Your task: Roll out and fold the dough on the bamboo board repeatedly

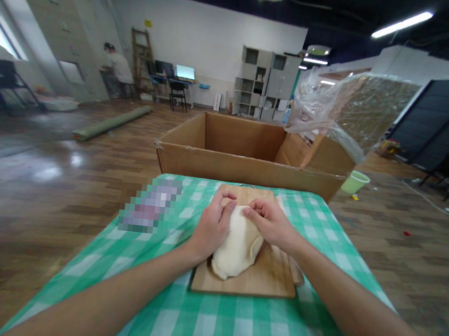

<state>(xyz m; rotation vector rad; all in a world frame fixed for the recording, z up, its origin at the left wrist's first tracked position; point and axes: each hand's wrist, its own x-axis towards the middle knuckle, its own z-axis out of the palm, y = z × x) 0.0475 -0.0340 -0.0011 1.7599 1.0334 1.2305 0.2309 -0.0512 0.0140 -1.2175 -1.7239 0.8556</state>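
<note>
A pale piece of dough (pixel 236 247), folded over with an uneven edge, rests on a wooden cutting board (pixel 264 279). At its far left edge my left hand (pixel 217 220) is closed, thumb and fingers curled at the dough. My right hand (pixel 267 220) pinches the far right edge, its thumb and fingers pressed together on the dough. Both forearms reach in from the near side of the table. What lies inside or beneath the folded dough is hidden.
A green checked cloth (pixel 168 317) covers the table. On its left lies a pixelated item (pixel 150 205). Beyond the table stands a large open cardboard box (pixel 225 163), with a plastic-wrapped box (pixel 371 108) behind. A light green bucket (pixel 355 183) is on the floor at right.
</note>
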